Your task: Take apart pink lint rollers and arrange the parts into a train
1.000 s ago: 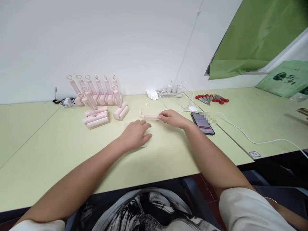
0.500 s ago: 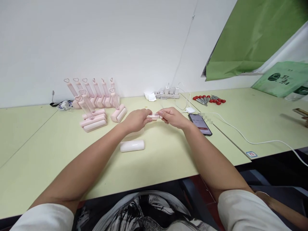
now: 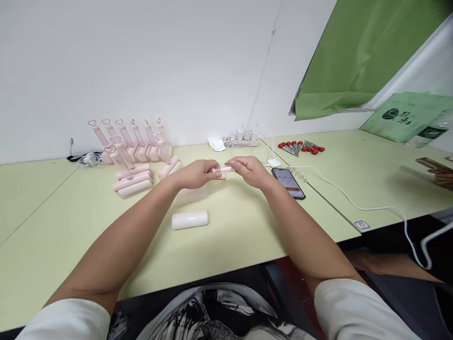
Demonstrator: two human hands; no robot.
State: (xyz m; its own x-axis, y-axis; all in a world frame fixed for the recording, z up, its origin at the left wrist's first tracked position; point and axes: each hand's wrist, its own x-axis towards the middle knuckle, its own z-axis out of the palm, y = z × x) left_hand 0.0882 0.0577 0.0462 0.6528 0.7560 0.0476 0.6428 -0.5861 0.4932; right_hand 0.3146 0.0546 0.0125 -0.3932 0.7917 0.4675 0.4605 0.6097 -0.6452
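My left hand (image 3: 201, 174) and my right hand (image 3: 248, 171) are both closed, each gripping an end of a short, see-through pale pink handle (image 3: 222, 168). The handle lies level between them, a little above the table. Below my left hand, a pale, translucent curved cover (image 3: 191, 195) rests on the table, partly hidden by the hand. Closer to me lies a white roll (image 3: 190, 220) on its side. To the left stand several pink lint rollers (image 3: 132, 183) with upright clear handles topped by heart-shaped loops; one of them is partly behind my left hand.
A phone (image 3: 288, 183) lies right of my hands. Behind it are a power strip (image 3: 242, 140), a white charger (image 3: 273, 163) and several red-ended grey tools (image 3: 290, 147). A white cable (image 3: 354, 200) crosses the right table. Another person's hand (image 3: 444, 178) holds a phone at far right.
The view has shifted slightly, so the table things sit further left. My hands still grip the handle between them. The other person's hand has come into view at the right edge.
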